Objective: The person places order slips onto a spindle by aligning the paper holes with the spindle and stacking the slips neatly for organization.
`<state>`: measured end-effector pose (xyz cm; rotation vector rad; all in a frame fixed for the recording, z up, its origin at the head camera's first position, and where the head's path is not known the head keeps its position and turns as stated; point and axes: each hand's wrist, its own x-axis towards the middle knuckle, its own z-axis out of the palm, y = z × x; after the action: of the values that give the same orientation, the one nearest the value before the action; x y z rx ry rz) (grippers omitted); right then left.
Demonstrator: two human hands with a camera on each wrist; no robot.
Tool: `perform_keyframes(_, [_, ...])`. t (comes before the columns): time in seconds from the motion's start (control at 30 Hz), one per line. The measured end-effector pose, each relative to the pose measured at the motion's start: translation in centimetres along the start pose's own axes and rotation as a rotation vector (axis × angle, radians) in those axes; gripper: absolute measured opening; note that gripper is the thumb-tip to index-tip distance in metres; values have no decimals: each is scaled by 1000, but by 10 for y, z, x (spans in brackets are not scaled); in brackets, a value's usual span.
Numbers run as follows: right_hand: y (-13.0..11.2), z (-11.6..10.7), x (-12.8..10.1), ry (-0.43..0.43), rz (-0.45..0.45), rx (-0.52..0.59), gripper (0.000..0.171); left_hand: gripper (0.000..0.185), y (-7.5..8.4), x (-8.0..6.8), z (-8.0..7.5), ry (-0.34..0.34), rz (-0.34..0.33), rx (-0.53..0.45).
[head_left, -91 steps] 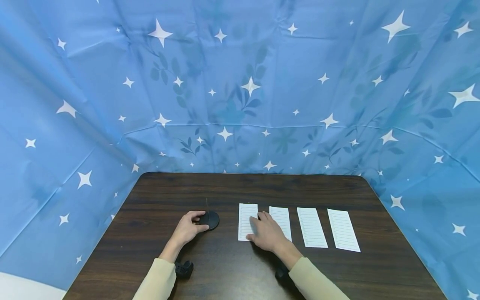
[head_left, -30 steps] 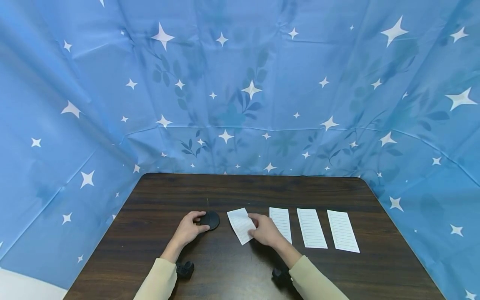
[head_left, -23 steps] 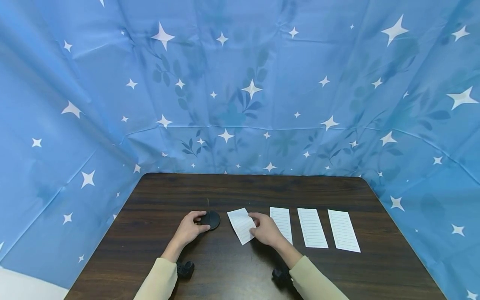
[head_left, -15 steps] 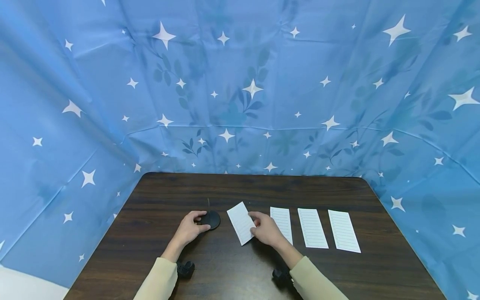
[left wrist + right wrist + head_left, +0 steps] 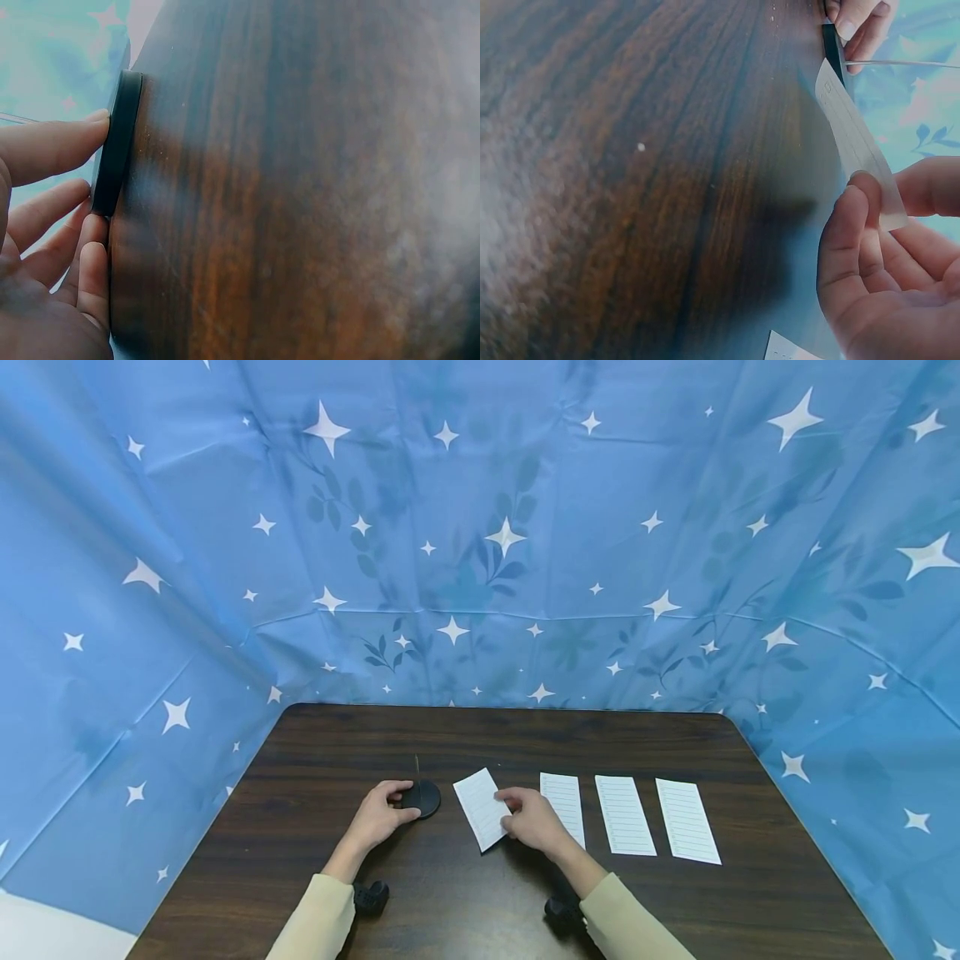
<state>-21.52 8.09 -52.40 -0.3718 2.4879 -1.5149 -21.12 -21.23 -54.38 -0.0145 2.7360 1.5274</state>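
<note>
A receipt spike with a round black base (image 5: 426, 799) and a thin upright metal rod (image 5: 904, 64) stands left of the table's middle. My left hand (image 5: 375, 820) grips the base's left side, thumb and fingers at its rim (image 5: 118, 150). Between the thumb and fingers of my right hand (image 5: 534, 821) is a white printed slip of paper (image 5: 477, 807), pinched along its right edge. It is raised and tilted, just right of the base. In the right wrist view the slip (image 5: 855, 139) curves slightly, its far end overlapping the black base.
Three more printed slips lie flat in a row on the right: a near one (image 5: 562, 802) partly behind my right hand, a middle one (image 5: 626, 817) and a far one (image 5: 687, 821). A blue star-patterned curtain (image 5: 480, 568) hangs behind the dark wooden table (image 5: 480, 735).
Three seconds ago the slip lay flat under my right hand; it has since been picked up, turned and shifted left towards the spike. Over the last second its tilt changes slightly. My left hand stays put.
</note>
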Motion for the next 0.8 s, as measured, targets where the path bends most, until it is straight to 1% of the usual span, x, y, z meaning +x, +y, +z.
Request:
perform_keyframes(0.27, [-6,-1,-4,19,35,96,48,51,0,0,0,-5,-1,-2])
perform_keyframes(0.57, [-8,-2,-5,-5,34,81,42,51,1,0,-2,2,6,7])
perform_keyframes(0.7, [-6,-1,-4,-9,24,84,43,51,1,0,-1,2,-6,3])
perform_keyframes(0.8, [-5,-2,-3,-3,18,86,44,51,1,0,-2,2,1,8])
